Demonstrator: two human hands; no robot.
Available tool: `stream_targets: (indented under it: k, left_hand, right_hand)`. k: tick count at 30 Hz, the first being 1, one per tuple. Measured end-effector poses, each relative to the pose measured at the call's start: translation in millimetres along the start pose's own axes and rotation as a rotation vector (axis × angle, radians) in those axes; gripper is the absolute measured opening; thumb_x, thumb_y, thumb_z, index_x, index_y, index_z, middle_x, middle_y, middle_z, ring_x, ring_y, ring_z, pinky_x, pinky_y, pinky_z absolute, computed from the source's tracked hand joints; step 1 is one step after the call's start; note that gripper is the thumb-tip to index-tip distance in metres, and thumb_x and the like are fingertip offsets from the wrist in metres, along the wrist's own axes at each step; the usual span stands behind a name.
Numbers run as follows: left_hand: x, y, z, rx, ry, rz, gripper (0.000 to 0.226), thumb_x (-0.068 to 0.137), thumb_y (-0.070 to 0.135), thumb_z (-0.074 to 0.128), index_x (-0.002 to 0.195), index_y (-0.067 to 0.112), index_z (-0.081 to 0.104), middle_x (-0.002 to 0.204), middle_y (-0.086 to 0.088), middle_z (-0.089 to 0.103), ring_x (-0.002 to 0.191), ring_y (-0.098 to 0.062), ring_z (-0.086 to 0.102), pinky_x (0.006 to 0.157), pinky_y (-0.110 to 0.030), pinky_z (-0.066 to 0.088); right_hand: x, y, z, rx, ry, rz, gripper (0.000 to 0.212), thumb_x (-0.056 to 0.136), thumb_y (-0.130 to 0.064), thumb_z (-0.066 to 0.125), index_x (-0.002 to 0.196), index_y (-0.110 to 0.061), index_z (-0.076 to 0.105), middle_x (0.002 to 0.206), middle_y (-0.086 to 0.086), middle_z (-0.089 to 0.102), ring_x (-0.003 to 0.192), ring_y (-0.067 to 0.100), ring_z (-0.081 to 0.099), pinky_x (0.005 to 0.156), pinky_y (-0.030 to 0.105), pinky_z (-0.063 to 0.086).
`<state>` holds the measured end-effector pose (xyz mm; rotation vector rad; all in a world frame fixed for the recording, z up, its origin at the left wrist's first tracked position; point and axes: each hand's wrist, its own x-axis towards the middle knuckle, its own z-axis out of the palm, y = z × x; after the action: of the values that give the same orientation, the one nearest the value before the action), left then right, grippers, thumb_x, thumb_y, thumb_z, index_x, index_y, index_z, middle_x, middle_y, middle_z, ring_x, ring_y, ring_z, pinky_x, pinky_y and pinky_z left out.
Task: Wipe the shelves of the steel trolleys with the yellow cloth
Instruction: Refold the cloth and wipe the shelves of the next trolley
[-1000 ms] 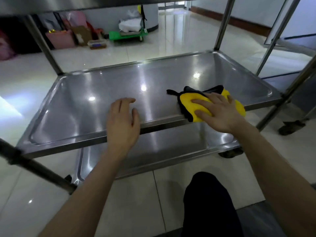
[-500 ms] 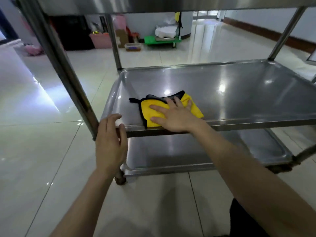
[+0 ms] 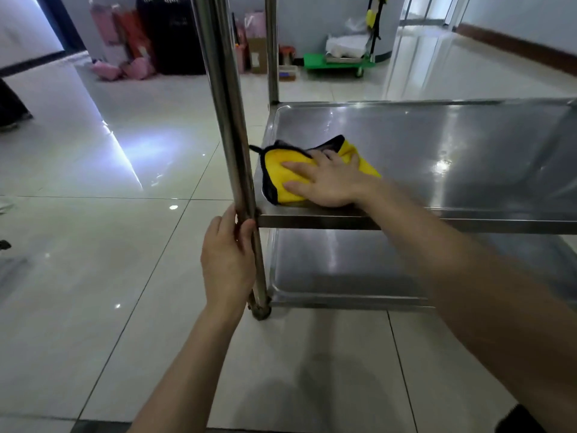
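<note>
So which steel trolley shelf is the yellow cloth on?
The upper visible steel shelf, under the right hand pressing the yellow cloth; the lower steel shelf carries no cloth.

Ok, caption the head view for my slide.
Right hand presses yellow cloth onto a steel trolley shelf while left hand grips the corner post.

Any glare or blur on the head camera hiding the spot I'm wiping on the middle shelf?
Head view: bright glints on the flat steel middle shelf lie right of the black-edged yellow cloth, none over it; a broad white glare washes the glossy tiled floor; wide-angle distortion bows the round steel post; right hand, left hand and cloth look sharp.
</note>
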<state>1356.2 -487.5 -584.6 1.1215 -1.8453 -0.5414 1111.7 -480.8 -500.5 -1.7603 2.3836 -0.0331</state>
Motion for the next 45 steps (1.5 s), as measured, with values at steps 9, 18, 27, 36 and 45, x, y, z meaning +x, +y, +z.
stream_targets:
  k: [9, 18, 27, 36, 45]
  left_hand:
    - [-25, -1, 1, -0.480, -0.202, -0.397, 0.052, 0.104, 0.059, 0.060, 0.093, 0.010, 0.072, 0.074, 0.003, 0.075, 0.069, -0.016, 0.073, 0.067, -0.036, 0.053]
    - [-9, 39, 11, -0.939, -0.489, -0.657, 0.042, 0.100, 0.024, 0.079, 0.132, 0.002, 0.066, 0.114, -0.014, 0.082, 0.102, -0.033, 0.082, 0.085, -0.037, 0.068]
    - [-5, 33, 7, -1.057, -0.520, -0.514, 0.053, 0.097, 0.018, 0.079, 0.147, 0.016, 0.061, 0.143, -0.001, 0.073, 0.128, -0.026, 0.073, 0.103, -0.046, 0.062]
    - [-6, 35, -7, -1.012, -0.503, -0.657, 0.056, 0.091, 0.032, 0.082, 0.141, 0.026, 0.058, 0.129, -0.004, 0.078, 0.109, -0.032, 0.080, 0.076, -0.044, 0.067]
    - [-50, -21, 13, -0.640, -0.807, -0.550, 0.074, 0.072, 0.035, 0.101, 0.138, 0.030, 0.068, 0.127, 0.001, 0.080, 0.119, -0.029, 0.076, 0.099, -0.051, 0.063]
  right_hand:
    - [-113, -21, 36, -0.143, 0.275, -0.190, 0.085, 0.089, -0.085, 0.040, 0.164, -0.051, 0.018, 0.169, 0.002, 0.030, 0.156, 0.029, 0.028, 0.122, 0.066, 0.024]
    - [-65, 40, -31, 0.257, 0.212, 0.248, 0.078, 0.097, -0.053, 0.070, 0.157, -0.013, 0.041, 0.155, 0.017, 0.050, 0.137, 0.039, 0.051, 0.094, 0.040, 0.041]
    - [-89, 65, -25, 0.458, 0.191, 0.162, 0.071, 0.086, -0.068, 0.076, 0.132, -0.014, 0.070, 0.130, 0.010, 0.065, 0.099, 0.024, 0.058, 0.078, 0.040, 0.046]
    - [-120, 42, -25, 0.473, 0.278, 0.100, 0.051, 0.095, -0.039, 0.077, 0.133, -0.009, 0.059, 0.123, 0.011, 0.066, 0.099, 0.023, 0.060, 0.071, 0.031, 0.047]
    - [-194, 61, 114, 0.930, 0.010, 0.167, 0.058, 0.078, -0.017, 0.089, 0.129, -0.025, 0.063, 0.107, -0.009, 0.076, 0.092, 0.007, 0.072, 0.069, 0.021, 0.058]
